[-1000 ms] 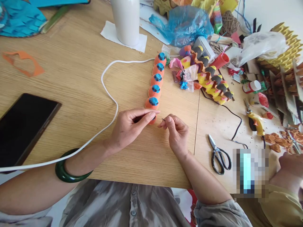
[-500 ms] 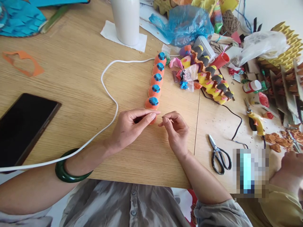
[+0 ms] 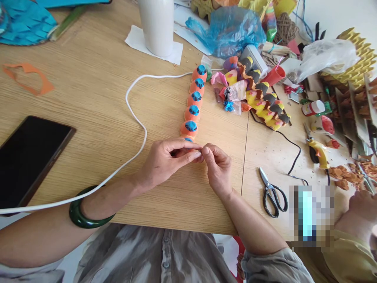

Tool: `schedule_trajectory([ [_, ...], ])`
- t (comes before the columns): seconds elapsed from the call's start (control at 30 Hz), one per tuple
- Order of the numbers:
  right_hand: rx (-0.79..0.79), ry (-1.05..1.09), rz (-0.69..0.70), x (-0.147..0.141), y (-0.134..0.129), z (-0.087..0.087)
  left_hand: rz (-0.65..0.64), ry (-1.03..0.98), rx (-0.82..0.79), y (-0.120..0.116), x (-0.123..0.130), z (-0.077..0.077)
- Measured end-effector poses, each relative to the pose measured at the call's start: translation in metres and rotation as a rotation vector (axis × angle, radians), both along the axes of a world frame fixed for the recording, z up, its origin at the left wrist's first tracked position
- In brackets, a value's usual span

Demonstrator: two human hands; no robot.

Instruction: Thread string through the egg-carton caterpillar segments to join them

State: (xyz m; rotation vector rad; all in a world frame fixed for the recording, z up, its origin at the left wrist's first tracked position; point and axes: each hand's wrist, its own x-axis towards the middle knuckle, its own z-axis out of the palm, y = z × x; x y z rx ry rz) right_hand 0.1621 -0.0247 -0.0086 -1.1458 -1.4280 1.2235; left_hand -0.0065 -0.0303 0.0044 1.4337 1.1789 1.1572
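**Fingertips brought together at the near end of the orange strip**

A green bracelet [image 3: 84, 220] is worn on the left wrist. The near end of the orange strip [image 3: 189, 129], topped with blue pieces, is partly covered by the left hand [image 3: 160, 161]. The thumb and fingers of that hand are closed at their tips, and these are met by the pinched thumb and forefinger of the right hand [image 3: 218, 167]; whether anything small is clamped there cannot be told. The strip is laid lengthwise on the table [image 3: 176, 196], leading away from the hands.

To the right of the strip's near end, scissors [image 3: 269, 188] are laid with blades parted slightly, and farther right another person's hand [image 3: 363, 204] is seen. To the left, a phone [image 3: 32, 157] is placed face up. A white cable [image 3: 146, 134] is looped left of the strip and run toward its far end. Right of the strip's far half, painted cartons [image 3: 260, 108] are set down. Beyond the strip, a white container [image 3: 157, 27] is stood on paper [image 3: 176, 53] to the left, and a blue bag [image 3: 232, 31] is heaped to the right.
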Motion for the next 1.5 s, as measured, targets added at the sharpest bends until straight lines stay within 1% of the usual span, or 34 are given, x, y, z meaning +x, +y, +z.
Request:
schedule_trajectory([
  [0.13, -0.027, 0.058, 0.049, 0.001, 0.0, -0.005, 0.029, 0.01, 0.044, 0.0, -0.001, 0.001],
  [0.23, -0.046, 0.08, 0.037, 0.002, 0.0, -0.007, 0.068, 0.015, 0.028, 0.001, -0.001, 0.002],
  [0.37, -0.033, 0.055, 0.032, 0.003, 0.0, -0.004, 0.098, 0.05, 0.027, 0.002, -0.003, 0.002],
  [0.6, 0.001, 0.142, 0.007, 0.003, -0.001, -0.006, 0.071, 0.034, 0.028, 0.001, -0.002, -0.001],
  [0.9, 0.006, 0.109, 0.007, 0.003, 0.001, -0.003, 0.03, 0.082, 0.045, 0.001, -0.003, -0.003],
  [1.1, 0.026, 0.073, -0.005, 0.003, 0.001, -0.002, 0.036, 0.087, 0.032, 0.002, -0.003, -0.001],
  [1.23, 0.025, 0.113, -0.036, 0.002, 0.0, -0.003, 0.047, 0.058, -0.029, 0.002, -0.003, 0.002],
  [1.37, 0.093, 0.099, -0.042, 0.003, -0.001, -0.007, 0.027, 0.014, -0.09, 0.003, -0.003, 0.005],
  [1.5, 0.168, 0.041, -0.037, 0.005, -0.003, -0.011, 0.013, -0.02, -0.103, 0.003, -0.002, 0.006],
])
